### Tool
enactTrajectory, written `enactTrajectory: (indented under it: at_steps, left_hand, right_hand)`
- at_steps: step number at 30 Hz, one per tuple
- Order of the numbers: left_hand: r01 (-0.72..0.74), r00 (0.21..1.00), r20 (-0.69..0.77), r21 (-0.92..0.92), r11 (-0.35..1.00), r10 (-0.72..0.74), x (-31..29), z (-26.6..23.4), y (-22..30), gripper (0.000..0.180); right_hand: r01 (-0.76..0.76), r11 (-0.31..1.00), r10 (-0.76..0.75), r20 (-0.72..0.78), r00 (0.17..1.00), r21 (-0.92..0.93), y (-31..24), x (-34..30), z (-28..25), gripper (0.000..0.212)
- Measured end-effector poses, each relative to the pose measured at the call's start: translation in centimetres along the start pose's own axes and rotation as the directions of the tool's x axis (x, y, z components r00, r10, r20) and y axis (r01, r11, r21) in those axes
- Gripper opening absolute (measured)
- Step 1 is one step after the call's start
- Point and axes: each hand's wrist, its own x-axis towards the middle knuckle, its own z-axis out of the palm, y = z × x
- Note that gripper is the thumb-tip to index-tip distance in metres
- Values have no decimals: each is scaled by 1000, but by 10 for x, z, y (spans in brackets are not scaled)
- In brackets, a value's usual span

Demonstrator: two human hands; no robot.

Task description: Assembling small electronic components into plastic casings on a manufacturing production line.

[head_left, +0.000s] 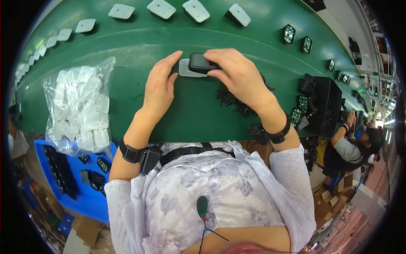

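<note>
At the middle of the green workbench, my right hand (239, 72) grips a small black rectangular plastic case (199, 63) between thumb and fingers. The case overlaps a flat pale grey-white cover (185, 70) with rounded corners; whether the two touch, I cannot tell. My left hand (161, 80) is beside the left end of the cover, fingers stretched out and thumb apart, holding nothing. Under my right wrist lies a loose pile of tiny black parts (230, 96), partly hidden by the forearm.
A clear plastic bag of white covers (80, 106) lies at left, above a blue bin (91, 203) with black cases and circuit boards. White covers (161, 8) and open cases with boards (289, 34) line the far side. A black box (325, 106) stands right; another person (353, 146) works beyond.
</note>
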Motion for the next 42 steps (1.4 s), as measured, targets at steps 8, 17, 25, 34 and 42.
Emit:
enactTrajectory:
  at_steps: [8, 17, 25, 34, 42]
  left_hand:
    - [-66, 995, 81, 89, 994, 59, -6, -4, -4, 46]
    - [-179, 977, 170, 342, 922, 127, -4, -7, 7, 49]
    - [161, 980, 121, -25, 987, -157, 25, -7, 9, 31]
    - [528, 844, 308, -618, 582, -439, 6, -10, 46, 25]
    - [483, 870, 314, -699, 527, -381, 4, 2, 50, 28]
  right_hand:
    - [92, 986, -62, 202, 977, -142, -5, 14, 26, 34]
    - [51, 985, -37, 82, 996, -167, -6, 9, 36, 36]
    - [-464, 648, 368, 286, 885, 604, 21, 30, 21, 30]
    - [-378, 449, 420, 182, 889, 810, -17, 2, 15, 39]
    - [-344, 575, 410, 102, 906, 742, -16, -1, 5, 37]
